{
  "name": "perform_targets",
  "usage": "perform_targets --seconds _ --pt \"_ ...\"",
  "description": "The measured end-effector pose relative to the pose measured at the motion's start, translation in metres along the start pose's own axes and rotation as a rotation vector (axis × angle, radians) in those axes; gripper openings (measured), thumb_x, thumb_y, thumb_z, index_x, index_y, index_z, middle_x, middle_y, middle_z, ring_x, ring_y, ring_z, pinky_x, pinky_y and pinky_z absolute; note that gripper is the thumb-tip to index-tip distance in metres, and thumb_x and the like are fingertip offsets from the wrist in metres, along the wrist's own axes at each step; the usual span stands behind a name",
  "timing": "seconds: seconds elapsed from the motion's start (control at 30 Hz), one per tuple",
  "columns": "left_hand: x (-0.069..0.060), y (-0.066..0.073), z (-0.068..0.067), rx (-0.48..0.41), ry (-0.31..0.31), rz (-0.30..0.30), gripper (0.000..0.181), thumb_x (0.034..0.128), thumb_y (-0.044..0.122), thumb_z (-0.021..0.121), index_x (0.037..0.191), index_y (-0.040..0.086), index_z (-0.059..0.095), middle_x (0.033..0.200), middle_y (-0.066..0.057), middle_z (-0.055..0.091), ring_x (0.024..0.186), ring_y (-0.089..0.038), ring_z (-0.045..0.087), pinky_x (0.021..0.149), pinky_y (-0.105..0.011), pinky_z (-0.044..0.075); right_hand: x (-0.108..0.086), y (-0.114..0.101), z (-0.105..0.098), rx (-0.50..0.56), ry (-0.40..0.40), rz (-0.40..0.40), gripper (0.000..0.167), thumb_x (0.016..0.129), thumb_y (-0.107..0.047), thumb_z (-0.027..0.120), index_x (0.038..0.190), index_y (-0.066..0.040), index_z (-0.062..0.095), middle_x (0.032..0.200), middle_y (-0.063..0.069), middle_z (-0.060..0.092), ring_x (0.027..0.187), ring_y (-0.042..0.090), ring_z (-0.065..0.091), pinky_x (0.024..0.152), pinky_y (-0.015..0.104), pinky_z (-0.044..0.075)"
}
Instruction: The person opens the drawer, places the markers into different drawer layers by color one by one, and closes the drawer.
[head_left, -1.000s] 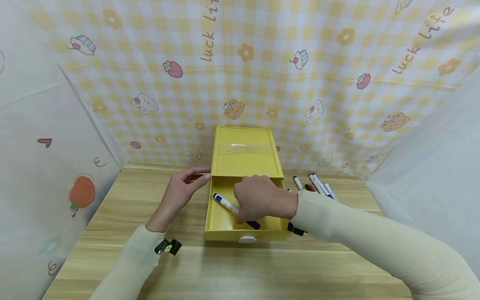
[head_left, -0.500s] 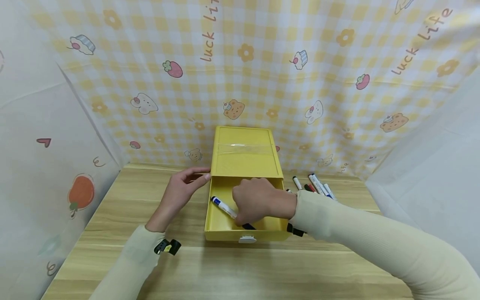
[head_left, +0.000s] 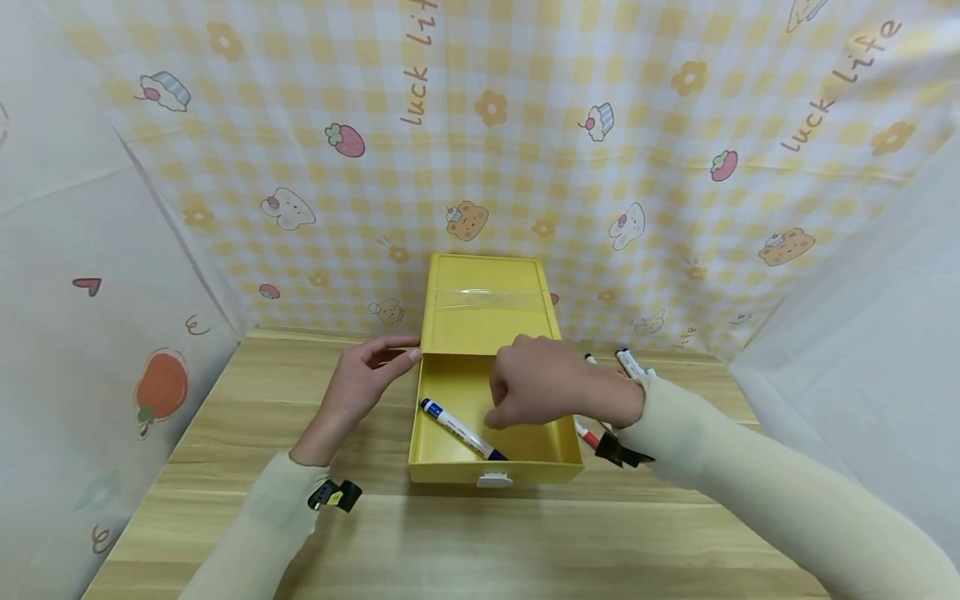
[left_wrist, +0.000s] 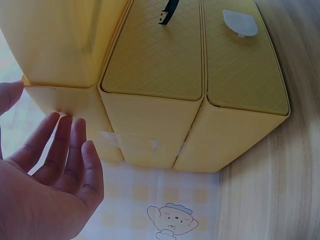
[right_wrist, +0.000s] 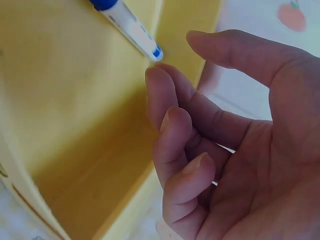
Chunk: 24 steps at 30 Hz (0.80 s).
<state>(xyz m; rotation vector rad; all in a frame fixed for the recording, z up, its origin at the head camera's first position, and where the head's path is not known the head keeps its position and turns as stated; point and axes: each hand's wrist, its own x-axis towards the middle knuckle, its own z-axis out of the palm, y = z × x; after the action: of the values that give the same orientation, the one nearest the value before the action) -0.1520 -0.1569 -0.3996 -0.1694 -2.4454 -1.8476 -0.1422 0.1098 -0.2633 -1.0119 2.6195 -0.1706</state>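
Note:
A blue-capped whiteboard marker (head_left: 463, 430) lies slantwise inside the pulled-out yellow drawer (head_left: 495, 472); part of it also shows in the right wrist view as a marker (right_wrist: 132, 30). My right hand (head_left: 536, 382) is over the drawer's right half, apart from the marker. Its fingers (right_wrist: 172, 145) are loosely curled with the thumb spread away, and nothing is between them. At the left side of the yellow drawer cabinet (head_left: 491, 304), my left hand (head_left: 360, 379) touches the wall with its fingertips; the left wrist view has these fingers (left_wrist: 62, 150) nearly straight.
Several markers (head_left: 630, 362) lie on the wooden table (head_left: 480, 542) right of the cabinet, partly hidden by my right arm. A red-marked marker (head_left: 587, 433) is beside the drawer. Two closed drawers (left_wrist: 155, 50) show below the upper one. A checked cloth (head_left: 487, 150) hangs behind.
My right hand has let go of the marker and moved up and to the right. The marker now lies against the drawer's floor, shifted slightly left. My left hand stays put.

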Motion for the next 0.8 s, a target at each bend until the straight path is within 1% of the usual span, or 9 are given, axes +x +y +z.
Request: perform_targets --seconds 0.1,0.2,0.3,0.37,0.5,0.6,0.67,0.8 --pt "0.000 0.001 0.000 0.003 0.001 0.004 0.042 0.1052 0.037 0.079 0.136 0.008 0.078 0.134 -0.013 0.076 0.126 -0.034 0.070 0.105 -0.052 0.055 -0.008 0.012 -0.003 0.071 0.048 -0.044 0.028 0.093 -0.025 0.084 0.067 -0.024 0.072 0.062 -0.014 0.061 0.056 0.007 0.054 0.052 0.026 0.045" --pt "0.000 0.001 0.000 0.002 0.002 0.010 0.041 0.1055 0.036 0.078 0.136 0.007 0.078 0.134 -0.013 0.076 0.125 -0.035 0.070 0.104 -0.051 0.055 -0.016 0.026 -0.003 0.143 0.085 -0.068 0.024 0.095 -0.023 0.084 0.073 -0.022 0.073 0.067 -0.014 0.064 0.058 0.006 0.055 0.058 0.027 0.048" --pt "-0.001 0.002 0.000 0.002 0.003 0.016 0.040 0.1059 0.034 0.078 0.135 0.007 0.078 0.134 -0.012 0.076 0.125 -0.036 0.070 0.103 -0.049 0.056 -0.024 0.040 -0.001 0.201 0.115 -0.065 0.022 0.096 -0.023 0.084 0.077 -0.021 0.074 0.071 -0.013 0.065 0.062 0.006 0.057 0.063 0.029 0.050" --pt "-0.001 0.001 0.000 0.000 0.003 0.016 0.040 0.1061 0.034 0.078 0.135 0.007 0.078 0.134 -0.012 0.076 0.125 -0.036 0.070 0.103 -0.048 0.056 -0.029 0.049 0.001 0.238 0.141 -0.064 0.020 0.097 -0.022 0.084 0.080 -0.020 0.075 0.073 -0.012 0.066 0.063 0.008 0.058 0.064 0.030 0.051" --pt "-0.001 0.001 0.000 -0.003 -0.001 0.015 0.040 0.1062 0.034 0.078 0.136 0.007 0.078 0.134 -0.012 0.076 0.125 -0.035 0.070 0.104 -0.048 0.056 -0.040 0.066 0.004 0.304 0.206 -0.039 0.017 0.099 -0.018 0.082 0.083 -0.018 0.077 0.073 -0.011 0.067 0.062 0.010 0.057 0.064 0.031 0.051" --pt "-0.001 0.000 0.000 -0.001 0.002 0.017 0.040 0.1063 0.034 0.078 0.136 0.007 0.078 0.134 -0.013 0.076 0.125 -0.034 0.071 0.104 -0.049 0.056 -0.048 0.079 0.008 0.346 0.259 -0.008 0.017 0.100 -0.015 0.081 0.083 -0.017 0.078 0.071 -0.010 0.065 0.060 0.010 0.054 0.061 0.031 0.049" --pt "-0.001 0.000 0.001 0.004 0.004 0.021 0.040 0.1062 0.034 0.078 0.136 0.006 0.078 0.134 -0.013 0.076 0.125 -0.035 0.071 0.104 -0.050 0.056 -0.051 0.088 0.012 0.365 0.296 0.001 0.015 0.100 -0.014 0.081 0.084 -0.015 0.079 0.072 -0.010 0.067 0.060 0.011 0.054 0.061 0.030 0.048" --pt "-0.001 0.000 0.001 0.008 0.003 0.022 0.041 0.1059 0.033 0.078 0.136 0.006 0.077 0.135 -0.014 0.075 0.125 -0.037 0.071 0.103 -0.051 0.057 -0.057 0.106 0.027 0.416 0.347 0.032 0.012 0.100 -0.012 0.080 0.087 -0.015 0.081 0.076 -0.009 0.071 0.060 0.011 0.055 0.059 0.029 0.048"
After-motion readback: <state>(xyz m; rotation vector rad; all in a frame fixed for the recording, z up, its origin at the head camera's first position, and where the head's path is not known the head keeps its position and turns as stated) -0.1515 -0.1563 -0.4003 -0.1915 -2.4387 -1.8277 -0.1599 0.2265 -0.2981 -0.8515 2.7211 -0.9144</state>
